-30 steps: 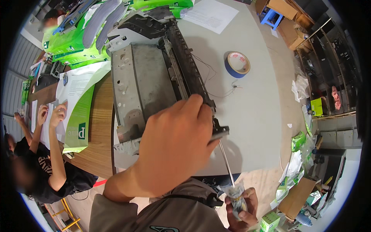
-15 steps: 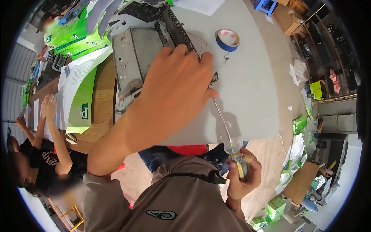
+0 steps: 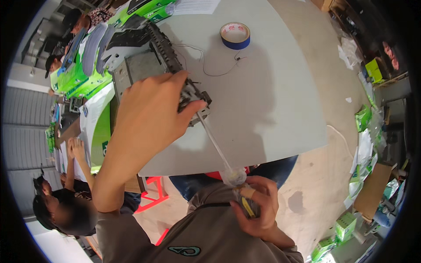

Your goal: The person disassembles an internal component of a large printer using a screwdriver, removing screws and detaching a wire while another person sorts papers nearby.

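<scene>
Right hand (image 3: 262, 207) gripping screwdriver (image 3: 215, 142), tip seemingly hidden, left hand (image 3: 151, 109) over metal frame (image 3: 147, 65), its grasp unclear

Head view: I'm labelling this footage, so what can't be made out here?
In the head view:
Tip of the tool: lost against the machine frame.
Most fingertips of the left hand: hidden behind the hand itself.
Tool handle: partly covered by the right hand and clear plastic.
White sheet: cut off by the top edge.

Head-worn fisheye, facing down, tabletop (image 3: 294, 118) near.
</scene>
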Available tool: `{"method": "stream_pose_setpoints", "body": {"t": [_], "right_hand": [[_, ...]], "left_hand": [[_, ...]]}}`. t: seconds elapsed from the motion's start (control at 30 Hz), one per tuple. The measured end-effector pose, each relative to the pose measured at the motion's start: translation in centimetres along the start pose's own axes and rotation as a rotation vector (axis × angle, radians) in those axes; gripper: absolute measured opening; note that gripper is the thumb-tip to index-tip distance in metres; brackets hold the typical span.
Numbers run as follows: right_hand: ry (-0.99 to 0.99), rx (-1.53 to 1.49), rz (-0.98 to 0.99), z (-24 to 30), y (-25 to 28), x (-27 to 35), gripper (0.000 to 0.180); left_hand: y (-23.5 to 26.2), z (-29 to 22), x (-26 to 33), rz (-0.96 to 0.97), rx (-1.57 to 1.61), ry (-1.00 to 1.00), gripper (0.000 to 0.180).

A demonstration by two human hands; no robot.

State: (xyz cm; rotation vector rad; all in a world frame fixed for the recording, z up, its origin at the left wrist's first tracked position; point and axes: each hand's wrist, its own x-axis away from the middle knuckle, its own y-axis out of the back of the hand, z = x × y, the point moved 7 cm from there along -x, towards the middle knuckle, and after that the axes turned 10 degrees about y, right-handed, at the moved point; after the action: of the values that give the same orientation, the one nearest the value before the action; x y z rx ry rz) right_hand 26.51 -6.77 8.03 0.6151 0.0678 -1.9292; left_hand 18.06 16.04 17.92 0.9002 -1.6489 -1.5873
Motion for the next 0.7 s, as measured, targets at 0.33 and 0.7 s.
{"method": "stream_pose_setpoints", "body": {"t": [0.33, 0.7], "right_hand": [[0.066, -0.06, 0.13, -2.0, 0.2, -0.3, 0.043], [0.047, -0.198, 0.013, -3.1, 2.1, -2.6, 0.032]], "left_hand": [[-0.8, -0.2, -0.7, 0.001, 0.03, 0.113, 0.057], [-1.1, -0.3, -1.0, -0.078, -0.03, 0.062, 0.066]]}}
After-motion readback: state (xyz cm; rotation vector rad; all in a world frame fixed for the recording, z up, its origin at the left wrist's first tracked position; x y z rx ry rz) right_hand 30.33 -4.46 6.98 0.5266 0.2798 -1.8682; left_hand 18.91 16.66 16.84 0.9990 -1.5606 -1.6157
